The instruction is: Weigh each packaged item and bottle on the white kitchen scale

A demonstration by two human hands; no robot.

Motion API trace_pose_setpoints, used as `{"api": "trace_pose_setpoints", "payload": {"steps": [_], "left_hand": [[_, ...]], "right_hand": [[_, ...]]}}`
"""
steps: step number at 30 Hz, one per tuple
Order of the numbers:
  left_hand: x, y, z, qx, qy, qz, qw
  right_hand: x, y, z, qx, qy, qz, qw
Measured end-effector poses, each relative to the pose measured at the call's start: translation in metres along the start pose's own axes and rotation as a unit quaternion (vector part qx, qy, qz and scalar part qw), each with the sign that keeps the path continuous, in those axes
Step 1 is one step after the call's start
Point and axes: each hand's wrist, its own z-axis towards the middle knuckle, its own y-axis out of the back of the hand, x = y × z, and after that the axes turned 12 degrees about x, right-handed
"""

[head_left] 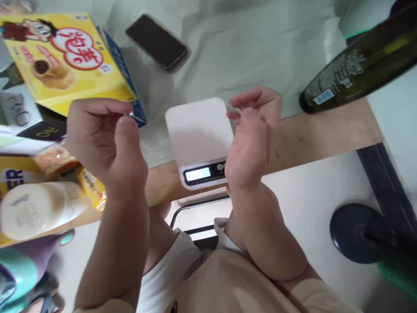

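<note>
A white digital kitchen scale (200,128) lies between my hands at the table's front edge, its small display lit and its plate bare. My left hand (106,141) is raised left of the scale, in front of a yellow snack box (81,56). Its fingers are loosely curled, with thumb and index slightly apart and nothing plainly held. Over the scale's right edge hovers my right hand (250,134), partly covering the scale's buttons. The right fingers are bent and somewhat blurred, apart from each other, with no object visible in them.
A dark phone (158,42) lies on the pale tablecloth (228,43) beyond the scale. A dark green bottle (355,65) is at the right. Packages, a blue box (119,61) and a white-capped bottle (35,211) crowd the left. A round black base (361,233) stands below, right.
</note>
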Motion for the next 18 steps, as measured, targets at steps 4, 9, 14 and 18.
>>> {"api": "trace_pose_setpoints", "payload": {"steps": [4,9,14,18], "left_hand": [[0.012,0.034,0.001,-0.111,-0.007,0.002,0.994],[0.034,0.058,-0.014,-0.061,0.014,0.022,0.998],[0.036,0.059,-0.03,-0.025,0.021,0.029,0.999],[0.02,0.061,-0.031,0.024,0.065,-0.004,0.998]], "right_hand": [[0.004,-0.036,-0.008,0.104,-0.007,-0.001,0.995],[-0.003,-0.081,-0.011,0.192,-0.001,-0.027,0.981],[-0.011,-0.116,0.011,0.249,-0.039,-0.006,0.968],[-0.012,-0.13,0.023,0.31,-0.113,0.037,0.943]]}}
